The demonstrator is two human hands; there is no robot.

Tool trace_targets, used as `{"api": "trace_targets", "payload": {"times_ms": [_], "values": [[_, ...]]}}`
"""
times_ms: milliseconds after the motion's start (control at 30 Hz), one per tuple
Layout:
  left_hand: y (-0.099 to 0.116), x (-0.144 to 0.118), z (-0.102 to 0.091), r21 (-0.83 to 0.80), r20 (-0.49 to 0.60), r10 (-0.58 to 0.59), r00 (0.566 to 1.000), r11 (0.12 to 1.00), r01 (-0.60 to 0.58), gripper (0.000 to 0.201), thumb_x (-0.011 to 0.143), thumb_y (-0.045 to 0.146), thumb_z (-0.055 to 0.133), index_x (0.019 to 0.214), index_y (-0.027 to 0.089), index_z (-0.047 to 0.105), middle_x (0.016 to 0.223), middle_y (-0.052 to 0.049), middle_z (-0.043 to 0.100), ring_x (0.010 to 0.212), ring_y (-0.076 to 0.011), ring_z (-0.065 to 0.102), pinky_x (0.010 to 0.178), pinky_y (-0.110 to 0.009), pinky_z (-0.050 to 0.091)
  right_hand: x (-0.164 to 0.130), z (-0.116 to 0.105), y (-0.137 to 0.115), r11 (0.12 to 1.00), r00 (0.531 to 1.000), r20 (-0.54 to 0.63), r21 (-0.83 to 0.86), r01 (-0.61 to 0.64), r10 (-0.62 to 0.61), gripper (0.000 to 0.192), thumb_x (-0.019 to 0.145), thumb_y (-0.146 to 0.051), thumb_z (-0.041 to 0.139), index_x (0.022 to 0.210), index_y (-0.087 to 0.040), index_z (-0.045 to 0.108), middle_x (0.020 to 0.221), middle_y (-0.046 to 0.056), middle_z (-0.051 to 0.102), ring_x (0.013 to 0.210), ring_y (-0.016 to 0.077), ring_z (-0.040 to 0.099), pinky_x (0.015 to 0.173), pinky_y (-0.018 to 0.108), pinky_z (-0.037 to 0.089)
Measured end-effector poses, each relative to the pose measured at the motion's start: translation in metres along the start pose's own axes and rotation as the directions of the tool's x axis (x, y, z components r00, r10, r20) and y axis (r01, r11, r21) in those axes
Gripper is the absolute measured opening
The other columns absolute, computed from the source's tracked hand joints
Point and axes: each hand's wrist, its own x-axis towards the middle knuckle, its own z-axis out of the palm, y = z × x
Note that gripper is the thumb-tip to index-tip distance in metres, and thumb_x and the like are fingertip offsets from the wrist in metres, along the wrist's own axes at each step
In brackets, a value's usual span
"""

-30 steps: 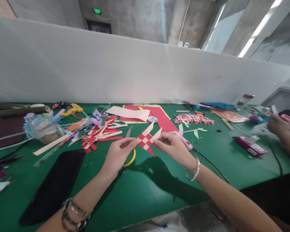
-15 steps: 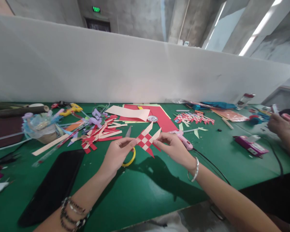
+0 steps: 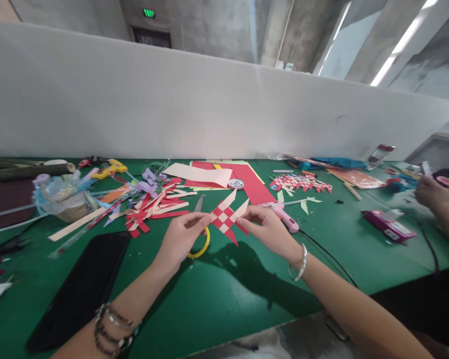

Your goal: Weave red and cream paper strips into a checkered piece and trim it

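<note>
head view: both hands, left (image 3: pixel 179 239) and right (image 3: pixel 269 227), pinch the woven paper piece (image 3: pixel 226 217) above the green surface (image 3: pixel 224 294); weaving looks mid-way, needing careful strip alignment.

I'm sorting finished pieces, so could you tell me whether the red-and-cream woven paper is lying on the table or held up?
Held up: left hand and right hand pinch the woven paper above its shadow.

bare forearms, beaded bracelets (image 3: pixel 114 331) on left wrist, silver bangle (image 3: pixel 298 263) on right
</note>
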Motion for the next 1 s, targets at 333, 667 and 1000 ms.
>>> {"api": "trace_targets", "payload": {"times_ms": [333, 667, 1000], "values": [[-0.0007, 0.0016, -0.0015, 0.006, 0.059, 0.011, 0.998, 1.0, -0.011, 0.046, 0.061, 0.059, 0.069, 0.081, 0.018, 0.073, 0.063, -0.001, 0.065, 0.062, -0.0167, 0.056, 0.059, -0.024, 0.041, 0.0011, 0.0017, 0.0034, 0.999, 1.0, -0.01, 0.025, -0.022, 0.022, 0.03, 0.077, -0.045, 0.059, 0.066, -0.017, 0.053, 0.06, -0.002, 0.051, 0.056, 0.0101, 0.043, 0.053, 0.024, 0.035], [0.002, 0.0041, -0.001, 0.02, 0.044, 0.015, 0.999, 1.0, -0.016, 0.04, 0.062, 0.056, 0.069, 0.078, 0.019, 0.074, 0.066, -0.001, 0.068, 0.064, -0.0167, 0.057, 0.061, -0.024, 0.043, -0.0009, 0.0008, 0.0034, 0.999, 1.0, -0.009, -0.043, 0.003, -0.003, 0.03, 0.079, -0.043, 0.057, 0.065, -0.017, 0.053, 0.059, -0.001, 0.055, 0.056, 0.0106, 0.046, 0.052, 0.024, 0.037], [-0.0035, 0.0063, -0.0017, 0.062, 0.045, 0.048, 0.998, 0.997, -0.051, 0.038, 0.067, 0.054, 0.065, 0.073, 0.018, 0.073, 0.056, 0.0, 0.063, 0.06, -0.0164, 0.056, 0.058, -0.023, 0.04, -0.0023, 0.001, 0.001, 0.999, 1.0, 0.001, -0.049, -0.007, 0.007, 0.027, 0.079, -0.04, 0.056, 0.066, -0.017, 0.055, 0.059, -0.001, 0.056, 0.056, 0.0106, 0.047, 0.052, 0.023, 0.037]]}}
